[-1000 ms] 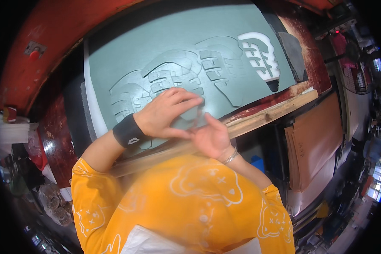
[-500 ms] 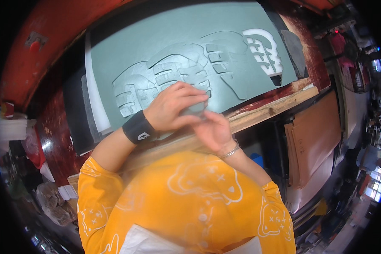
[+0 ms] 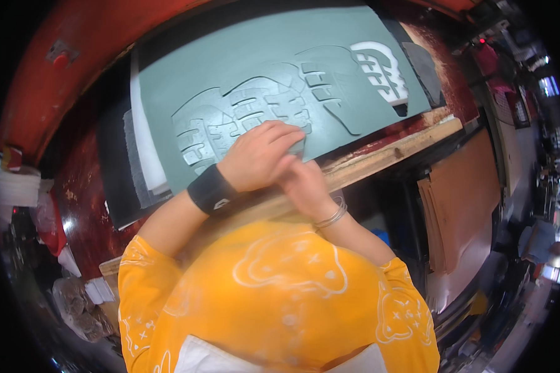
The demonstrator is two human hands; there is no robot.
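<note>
While both hands [image 3: 280, 165] press together, fingers pinching grey foam sheet [image 3: 261, 74], sole cutouts [image 3: 249, 112].

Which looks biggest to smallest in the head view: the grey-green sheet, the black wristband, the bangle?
1. grey-green sheet, largest by far
2. black wristband
3. bangle, a thin ring, smallest

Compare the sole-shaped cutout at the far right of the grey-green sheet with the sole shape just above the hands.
The far-right sole-shaped cutout shows white through its openings; the sole shape above the hands is grey-green throughout, marked only by cut lines. The right one lies away from both hands; the left hand rests just below the other. Both lie in the same grey-green sheet and share a similar tread outline.
</note>
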